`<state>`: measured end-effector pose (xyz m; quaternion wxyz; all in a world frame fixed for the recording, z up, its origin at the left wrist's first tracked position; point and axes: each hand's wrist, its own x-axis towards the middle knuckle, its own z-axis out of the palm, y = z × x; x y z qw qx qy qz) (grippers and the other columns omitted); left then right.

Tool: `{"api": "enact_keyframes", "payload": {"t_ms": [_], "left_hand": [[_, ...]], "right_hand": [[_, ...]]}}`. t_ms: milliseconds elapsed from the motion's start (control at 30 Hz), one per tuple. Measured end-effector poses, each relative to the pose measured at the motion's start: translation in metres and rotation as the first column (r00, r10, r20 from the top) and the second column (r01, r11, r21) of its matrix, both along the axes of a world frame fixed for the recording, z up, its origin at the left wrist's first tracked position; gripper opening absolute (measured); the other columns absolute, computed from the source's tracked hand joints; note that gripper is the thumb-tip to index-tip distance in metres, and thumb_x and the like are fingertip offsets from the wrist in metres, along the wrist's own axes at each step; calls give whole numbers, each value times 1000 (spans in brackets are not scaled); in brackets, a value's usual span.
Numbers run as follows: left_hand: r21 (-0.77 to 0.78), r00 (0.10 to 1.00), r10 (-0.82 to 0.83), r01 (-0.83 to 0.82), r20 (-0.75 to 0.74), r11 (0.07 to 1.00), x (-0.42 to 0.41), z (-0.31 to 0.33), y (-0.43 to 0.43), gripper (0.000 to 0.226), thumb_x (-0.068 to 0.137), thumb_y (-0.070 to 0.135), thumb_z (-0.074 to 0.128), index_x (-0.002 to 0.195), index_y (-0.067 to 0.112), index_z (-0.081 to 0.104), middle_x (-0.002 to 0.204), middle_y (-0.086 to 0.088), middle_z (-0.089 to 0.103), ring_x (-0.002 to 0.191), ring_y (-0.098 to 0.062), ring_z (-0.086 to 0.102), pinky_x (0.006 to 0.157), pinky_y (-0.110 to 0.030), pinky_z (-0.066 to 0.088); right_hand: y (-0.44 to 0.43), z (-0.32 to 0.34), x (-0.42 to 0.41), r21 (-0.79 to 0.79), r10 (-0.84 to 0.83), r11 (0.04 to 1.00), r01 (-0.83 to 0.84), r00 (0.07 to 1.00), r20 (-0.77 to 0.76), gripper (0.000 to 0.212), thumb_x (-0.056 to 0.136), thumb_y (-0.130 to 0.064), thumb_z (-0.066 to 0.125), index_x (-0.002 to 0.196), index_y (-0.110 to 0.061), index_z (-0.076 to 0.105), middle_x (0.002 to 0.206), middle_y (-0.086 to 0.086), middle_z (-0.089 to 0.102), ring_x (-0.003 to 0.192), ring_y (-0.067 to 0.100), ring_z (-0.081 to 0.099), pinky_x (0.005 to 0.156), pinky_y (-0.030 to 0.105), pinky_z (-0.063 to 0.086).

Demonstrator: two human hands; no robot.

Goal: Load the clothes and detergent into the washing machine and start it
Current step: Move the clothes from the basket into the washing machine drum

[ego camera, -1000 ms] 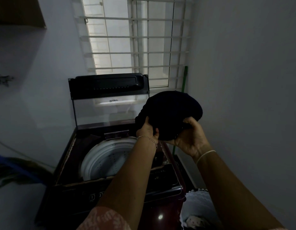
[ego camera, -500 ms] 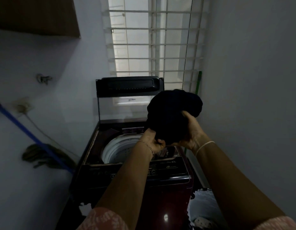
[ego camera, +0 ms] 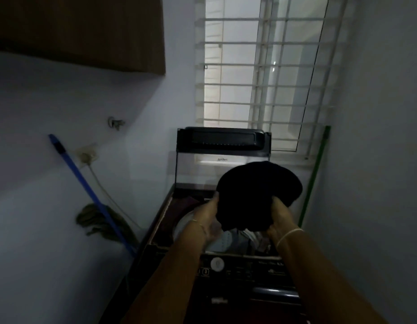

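A dark bundled garment (ego camera: 257,195) hangs over the open drum of the top-loading washing machine (ego camera: 238,272). My left hand (ego camera: 206,219) holds the bundle's left side and my right hand (ego camera: 281,218) grips its right side. The machine's lid (ego camera: 222,141) stands upright at the back. The pale drum rim (ego camera: 186,223) shows beneath my left wrist; most of the drum is hidden by the garment and my arms. No detergent is visible.
A blue-handled mop (ego camera: 90,192) leans on the left wall beside the machine. A green pole (ego camera: 314,174) stands in the right corner. A barred window (ego camera: 261,73) is behind the machine, and a wooden cabinet (ego camera: 79,31) hangs top left.
The view has swung left and back, so the machine now sits lower and further right. Both hands have kept hold of the dark bundle and brought it lower, over the drum.
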<state>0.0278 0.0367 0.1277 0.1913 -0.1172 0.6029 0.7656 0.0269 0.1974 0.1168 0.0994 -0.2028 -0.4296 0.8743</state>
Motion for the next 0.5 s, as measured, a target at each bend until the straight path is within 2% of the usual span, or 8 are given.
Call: {"api": "enact_keyframes", "payload": {"t_ms": [67, 200, 267, 333, 400, 467, 500], "left_hand": [[33, 999, 2, -1, -53, 999, -20, -4, -19, 64, 81, 66, 55, 121, 16, 60, 116, -5, 61, 97, -25, 60, 84, -41, 54], [-53, 993, -93, 89, -74, 995, -58, -7, -30, 64, 65, 72, 68, 111, 28, 64, 114, -3, 64, 110, -25, 58, 98, -49, 48], [-77, 991, -126, 123, -45, 989, -80, -14, -28, 58, 63, 70, 71, 104, 28, 67, 109, -2, 68, 108, -23, 60, 98, -48, 47], [-119, 991, -131, 127, -26, 985, -103, -27, -28, 66, 62, 69, 72, 113, 28, 64, 109, 0, 69, 103, -21, 61, 89, -45, 52], [-136, 995, -99, 102, 31, 986, -128, -47, -32, 99, 53, 69, 78, 138, 32, 43, 119, -2, 64, 101, -23, 62, 71, -43, 57], [-153, 993, -93, 103, 70, 983, -152, -69, -37, 108, 53, 65, 81, 144, 42, 27, 128, -4, 58, 103, -27, 61, 64, -46, 58], [-165, 988, -119, 133, 93, 977, -166, -83, -39, 105, 53, 64, 82, 142, 43, 30, 130, -3, 57, 106, -28, 60, 68, -51, 58]], "right_hand": [[-7, -1, -16, 39, -15, 999, 14, 1000, 10, 54, 79, -17, 70, 130, -8, 53, 120, 15, 63, 102, 34, 64, 91, 49, 53], [-24, -24, -64, 78, 39, 996, -42, 998, 43, 78, 57, -26, 83, 128, -8, 56, 119, 15, 65, 97, 34, 67, 87, 48, 55], [-31, -37, -88, 106, 54, 992, -63, 995, 88, 68, 66, -22, 82, 127, -5, 56, 119, 16, 64, 98, 34, 66, 89, 48, 54], [-34, -50, -111, 142, 46, 988, -66, 989, 141, 55, 77, -15, 74, 127, -2, 54, 120, 14, 62, 98, 33, 65, 90, 48, 54], [-36, -65, -131, 164, 76, 981, -108, 979, 190, 51, 80, -14, 72, 126, -2, 54, 117, 12, 63, 95, 31, 65, 89, 46, 54], [-36, -83, -151, 186, 120, 968, -170, 960, 252, 43, 82, -15, 70, 121, -2, 58, 107, 14, 66, 87, 29, 66, 77, 42, 57], [-36, -91, -159, 198, 138, 959, -201, 947, 290, 36, 83, -16, 68, 116, -3, 61, 97, 13, 69, 78, 27, 68, 67, 38, 58]]}}
